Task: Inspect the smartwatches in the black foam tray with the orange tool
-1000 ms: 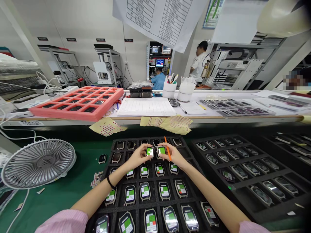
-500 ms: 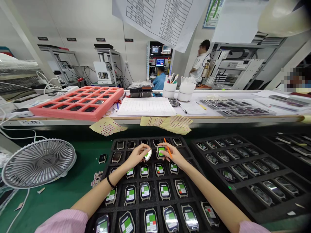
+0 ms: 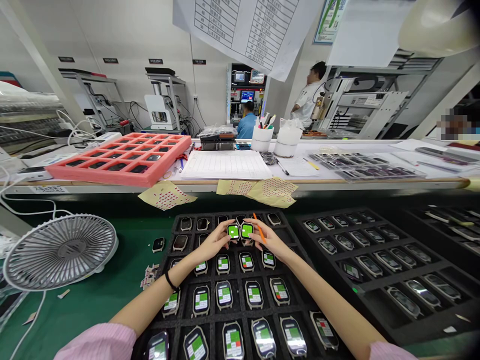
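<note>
My left hand (image 3: pixel 212 243) and my right hand (image 3: pixel 269 240) meet over the far rows of a black foam tray (image 3: pixel 210 214). The left fingers grip a smartwatch body (image 3: pixel 233 231) with a green-and-white screen label. My right fingers grip a second smartwatch body (image 3: pixel 246 230), which lies right beside the first. An orange stick (image 3: pixel 259 232) is held in my right hand and points up and away. Rows of similar watches (image 3: pixel 224 263) fill the tray under my forearms, and my hands hide part of the watches beneath them.
A grey desk fan (image 3: pixel 60 252) stands on the green mat at left. To the right lies another black tray of watches (image 3: pixel 369 260). Along the far bench are a pink foam tray (image 3: pixel 120 160), a paper form (image 3: pixel 226 165) and yellow perforated sheets (image 3: pixel 272 192). Co-workers stand beyond.
The left hand has turned its tilted watch back to lie flat, screen up, and moved it up and right, close against the watch in my right hand.
</note>
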A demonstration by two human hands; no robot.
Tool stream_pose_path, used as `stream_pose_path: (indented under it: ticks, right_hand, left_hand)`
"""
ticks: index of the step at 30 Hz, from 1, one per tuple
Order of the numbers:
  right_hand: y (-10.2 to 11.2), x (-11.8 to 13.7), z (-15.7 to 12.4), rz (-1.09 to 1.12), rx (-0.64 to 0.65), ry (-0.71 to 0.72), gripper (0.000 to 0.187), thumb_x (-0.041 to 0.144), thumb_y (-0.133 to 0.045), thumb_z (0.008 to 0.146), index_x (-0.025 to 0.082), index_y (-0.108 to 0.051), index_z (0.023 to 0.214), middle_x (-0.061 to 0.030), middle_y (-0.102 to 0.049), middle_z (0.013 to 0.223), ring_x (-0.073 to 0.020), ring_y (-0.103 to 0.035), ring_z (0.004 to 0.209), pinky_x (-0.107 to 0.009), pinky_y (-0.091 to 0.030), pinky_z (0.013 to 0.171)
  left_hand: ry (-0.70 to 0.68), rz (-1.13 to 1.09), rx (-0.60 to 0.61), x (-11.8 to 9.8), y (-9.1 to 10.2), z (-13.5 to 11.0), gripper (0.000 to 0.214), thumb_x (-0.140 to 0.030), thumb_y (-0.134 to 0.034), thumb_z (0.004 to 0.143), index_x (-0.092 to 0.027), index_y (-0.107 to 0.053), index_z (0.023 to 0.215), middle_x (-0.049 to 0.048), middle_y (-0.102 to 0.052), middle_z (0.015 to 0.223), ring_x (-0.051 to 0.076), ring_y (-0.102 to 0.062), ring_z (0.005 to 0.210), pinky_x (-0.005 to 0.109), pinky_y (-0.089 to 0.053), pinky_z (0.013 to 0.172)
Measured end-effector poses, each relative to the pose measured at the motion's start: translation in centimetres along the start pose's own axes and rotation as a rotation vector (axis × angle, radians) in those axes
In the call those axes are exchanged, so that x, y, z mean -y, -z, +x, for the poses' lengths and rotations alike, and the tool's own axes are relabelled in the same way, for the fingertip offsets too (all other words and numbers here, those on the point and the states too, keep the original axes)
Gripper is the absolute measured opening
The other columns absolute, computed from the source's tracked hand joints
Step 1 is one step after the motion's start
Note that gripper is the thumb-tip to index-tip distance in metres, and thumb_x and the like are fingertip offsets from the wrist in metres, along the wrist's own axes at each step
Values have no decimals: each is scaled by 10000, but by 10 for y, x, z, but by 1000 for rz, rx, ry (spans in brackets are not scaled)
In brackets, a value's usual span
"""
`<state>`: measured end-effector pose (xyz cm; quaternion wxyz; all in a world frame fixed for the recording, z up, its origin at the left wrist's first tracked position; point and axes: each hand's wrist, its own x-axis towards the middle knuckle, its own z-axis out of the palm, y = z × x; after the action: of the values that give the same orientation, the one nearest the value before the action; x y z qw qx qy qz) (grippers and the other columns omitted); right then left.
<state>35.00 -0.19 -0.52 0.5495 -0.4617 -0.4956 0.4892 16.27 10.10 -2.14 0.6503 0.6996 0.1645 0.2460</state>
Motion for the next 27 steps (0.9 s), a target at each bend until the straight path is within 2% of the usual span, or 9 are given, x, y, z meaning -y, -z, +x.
stream_pose_path:
  ticks: [7, 11, 15, 18, 23, 27]
  right_hand:
    - [-1, 0, -1, 6, 30, -14, 503, 336, -688, 747, 253, -498, 1204, -77, -571, 1088, -146, -621, 744, -151, -367, 376]
    - [-2, -1, -1, -14, 0, -22, 458, 326, -681, 759, 248, -516, 1179, -50, -567, 1000, -137, -626, 711, -150, -338, 371]
    - [-2, 2, -1, -27, -84, -12, 398, 332, -709, 727, 230, -568, 1085, 4, -534, 844, -92, -579, 571, -162, -295, 363]
    - [-3, 4, -1, -34, -114, -17, 390, 362, -730, 700, 215, -586, 1031, 30, -502, 761, -74, -538, 498, -172, -286, 359]
    - [-4, 5, -1, -20, -147, 0, 366, 389, -741, 688, 216, -612, 983, 65, -435, 656, -42, -401, 436, -191, -392, 405]
    - [-5, 5, -1, -49, -155, 24, 355, 401, -748, 679, 218, -622, 955, 60, -431, 645, -53, -366, 455, -209, -447, 440]
  left_hand:
    - [30, 55, -45, -5, 1, -2, 546, -402, -620, 798, -235, -424, 1279, 103, -542, 1204, 165, -600, 831, 210, -437, 553]
    - [-1, 91, -56, -10, 1, -3, 477, -381, -628, 801, -224, -460, 1218, 79, -566, 1149, 179, -580, 924, 224, -486, 636]
    - [-8, 111, -91, -9, 2, -1, 422, -444, -554, 840, -202, -496, 1181, 65, -576, 1047, 124, -548, 727, 180, -423, 490]
    - [-20, 116, -111, -7, 3, 0, 428, -486, -526, 844, -187, -529, 1151, 54, -576, 983, 89, -485, 608, 177, -398, 453]
    - [19, 124, -141, -12, 2, -1, 413, -509, -525, 833, -198, -556, 1102, 42, -577, 985, 75, -458, 573, 175, -396, 450]
    - [50, 107, -192, -19, 0, -2, 386, -528, -551, 806, -191, -577, 993, 14, -563, 860, 78, -437, 562, 165, -388, 432]
